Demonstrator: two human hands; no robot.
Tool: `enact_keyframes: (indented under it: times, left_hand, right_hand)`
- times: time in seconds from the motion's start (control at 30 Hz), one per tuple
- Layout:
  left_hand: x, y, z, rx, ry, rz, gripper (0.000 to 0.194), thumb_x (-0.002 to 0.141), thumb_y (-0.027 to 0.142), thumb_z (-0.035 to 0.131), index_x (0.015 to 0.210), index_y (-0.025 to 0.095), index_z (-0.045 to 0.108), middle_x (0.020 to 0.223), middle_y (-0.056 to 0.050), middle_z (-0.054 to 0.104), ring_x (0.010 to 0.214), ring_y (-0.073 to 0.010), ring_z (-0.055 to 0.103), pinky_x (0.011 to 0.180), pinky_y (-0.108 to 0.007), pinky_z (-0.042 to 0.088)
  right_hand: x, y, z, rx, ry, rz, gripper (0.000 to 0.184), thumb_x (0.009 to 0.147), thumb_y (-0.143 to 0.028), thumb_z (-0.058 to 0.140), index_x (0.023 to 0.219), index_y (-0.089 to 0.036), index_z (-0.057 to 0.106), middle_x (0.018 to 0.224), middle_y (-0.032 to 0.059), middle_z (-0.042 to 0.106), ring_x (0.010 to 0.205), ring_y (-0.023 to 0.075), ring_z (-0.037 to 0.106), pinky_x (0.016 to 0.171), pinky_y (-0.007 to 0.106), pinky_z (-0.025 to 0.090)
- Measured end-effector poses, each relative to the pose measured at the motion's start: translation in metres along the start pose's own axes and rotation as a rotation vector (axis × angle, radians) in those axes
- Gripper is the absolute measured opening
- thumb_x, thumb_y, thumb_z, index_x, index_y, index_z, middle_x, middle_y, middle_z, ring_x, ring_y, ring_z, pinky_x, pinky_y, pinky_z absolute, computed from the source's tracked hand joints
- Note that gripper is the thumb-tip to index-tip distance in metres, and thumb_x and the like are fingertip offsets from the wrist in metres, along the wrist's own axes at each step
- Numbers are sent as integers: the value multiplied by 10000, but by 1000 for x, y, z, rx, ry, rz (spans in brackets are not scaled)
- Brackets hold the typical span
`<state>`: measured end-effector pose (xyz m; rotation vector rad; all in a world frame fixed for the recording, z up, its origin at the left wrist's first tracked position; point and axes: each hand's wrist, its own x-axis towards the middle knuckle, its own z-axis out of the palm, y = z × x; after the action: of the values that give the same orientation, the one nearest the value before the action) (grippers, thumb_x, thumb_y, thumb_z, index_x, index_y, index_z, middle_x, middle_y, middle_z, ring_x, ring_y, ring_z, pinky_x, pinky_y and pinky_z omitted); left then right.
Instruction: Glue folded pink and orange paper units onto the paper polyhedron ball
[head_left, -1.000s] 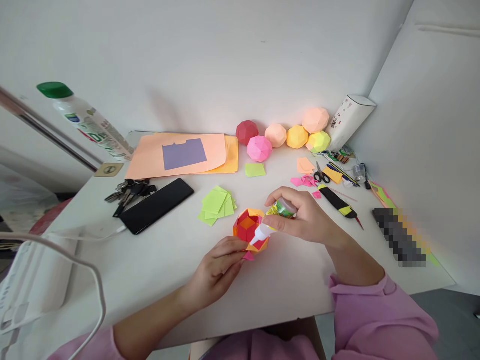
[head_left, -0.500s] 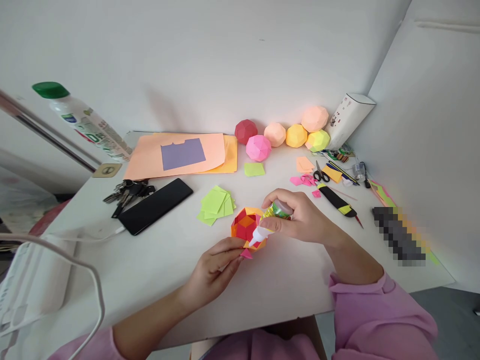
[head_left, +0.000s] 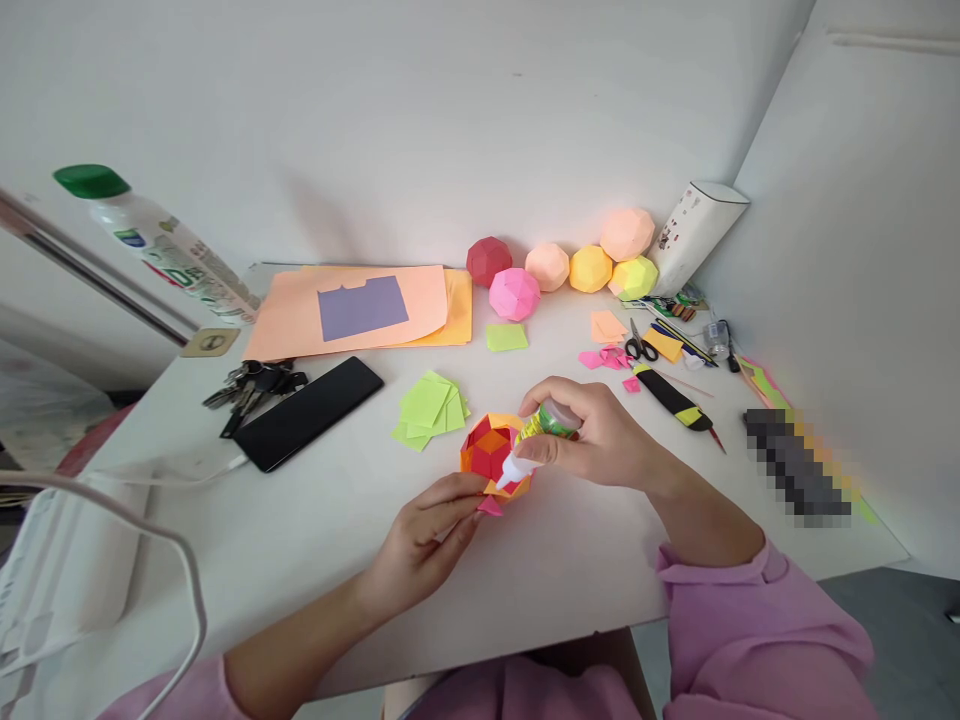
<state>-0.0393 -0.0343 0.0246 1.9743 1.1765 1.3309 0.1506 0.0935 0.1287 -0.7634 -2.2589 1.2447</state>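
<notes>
My left hand [head_left: 431,530] pinches the near edge of an open, bowl-shaped paper ball [head_left: 484,460] with orange, red and pink facets. A pink flap [head_left: 490,507] sticks out at the fingertips. My right hand [head_left: 600,430] is wrapped round a glue bottle [head_left: 546,423] with a yellow-green label and white nozzle. The bottle is tilted down to the left, its tip at the near orange rim of the paper ball; whether glue comes out is too small to tell. A stack of lime-green paper squares [head_left: 431,410] lies just beyond, to the left.
Several finished paper balls [head_left: 514,294] line the wall. To the right lie scissors [head_left: 641,345], pink paper scraps [head_left: 604,357] and a black-and-yellow cutter [head_left: 675,402]. A phone [head_left: 311,413], keys [head_left: 255,385], paper sheets [head_left: 277,315] and a leaning bottle [head_left: 169,240] are left.
The view has shifted very slightly. Both hands keep their hold, and the glue nozzle stays at the paper ball's near rim.
</notes>
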Motion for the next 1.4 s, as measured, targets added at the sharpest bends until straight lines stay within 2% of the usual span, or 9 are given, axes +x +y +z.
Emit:
enact_keyframes:
  times: [0.27, 0.5, 0.73, 0.97, 1.2, 1.4]
  left_hand:
    - [-2, -1, -1, -10, -5, -11, 293, 895, 48, 492, 1088, 173, 674, 1087, -120, 663, 994, -185, 656, 825, -273, 555]
    - [-1, -2, 0, -30, -24, -11, 343, 880, 3, 491, 1123, 179, 658, 1112, -114, 647, 1031, -172, 636, 868, -261, 534]
    - [-1, -1, 0, -39, -8, -5, 337, 865, -4, 508, 1101, 176, 668, 1100, -112, 647, 1018, -166, 638, 869, -241, 527]
    - [-3, -1, -1, -47, -25, -19, 361, 869, -8, 497, 1121, 194, 659, 1108, -103, 645, 1034, -173, 634, 889, -254, 519]
    - [-4, -4, -1, -31, -25, -3, 347, 866, -4, 504, 1116, 185, 654, 1102, -108, 645, 1020, -170, 634, 865, -243, 525]
    - [-3, -2, -1, -34, -20, -12, 340, 869, 0, 499, 1102, 182, 666, 1103, -114, 651, 1027, -179, 638, 872, -259, 529]
  right_hand:
    - [0, 0, 4, 39, 29, -28, 348, 753, -483, 734, 865, -191, 582, 543, -100, 233, 492, 72, 213, 462, 233, 185]
    - [1, 0, 1, 10, 5, -12, 342, 752, -468, 740, 845, -180, 580, 538, -104, 235, 488, 65, 213, 453, 223, 187]
    - [1, 0, 5, 21, 53, -62, 344, 779, -487, 704, 848, -177, 573, 542, -100, 247, 484, 65, 215, 446, 218, 177]
    - [0, 1, 0, -13, -17, -25, 313, 789, -455, 709, 848, -176, 579, 550, -103, 212, 485, 63, 202, 444, 218, 170]
    - [1, -1, 5, 57, 46, -51, 321, 769, -444, 730, 839, -171, 577, 538, -108, 229, 483, 62, 214, 452, 218, 187]
    - [2, -1, 0, 40, -11, 8, 324, 769, -452, 727, 834, -173, 576, 547, -105, 225, 486, 60, 213, 450, 215, 172]
